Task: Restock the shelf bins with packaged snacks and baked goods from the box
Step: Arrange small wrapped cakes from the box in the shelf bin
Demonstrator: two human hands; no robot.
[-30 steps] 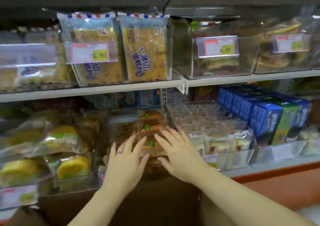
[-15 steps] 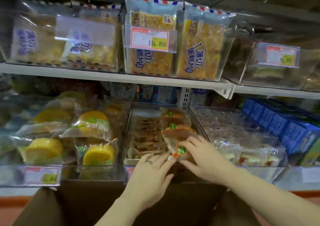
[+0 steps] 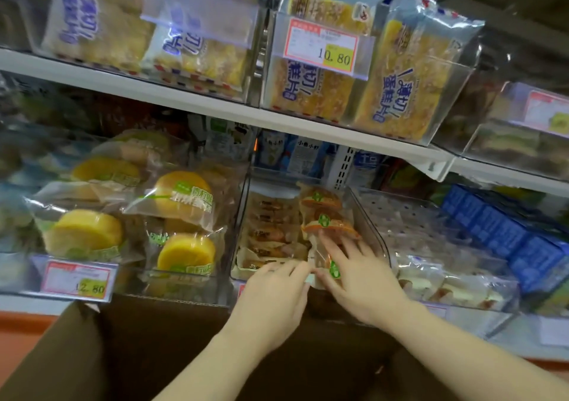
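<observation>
Gently, your flat-fingered left hand (image 3: pixel 274 291) and right hand (image 3: pixel 361 274) are pressing the bin's (image 3: pixel 368 228) soft five-o'clock packet (image 3: pixel 334 270); pinch its seam.

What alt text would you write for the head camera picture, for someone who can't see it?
Two bare hands, left hand and right hand, touch an orange-wrapped pastry packet at the front of a clear shelf bin above a cardboard box. Yellow cakes fill the bin to the left, blue cartons stand far right; the upper shelf shows a 10.80 price tag.
</observation>
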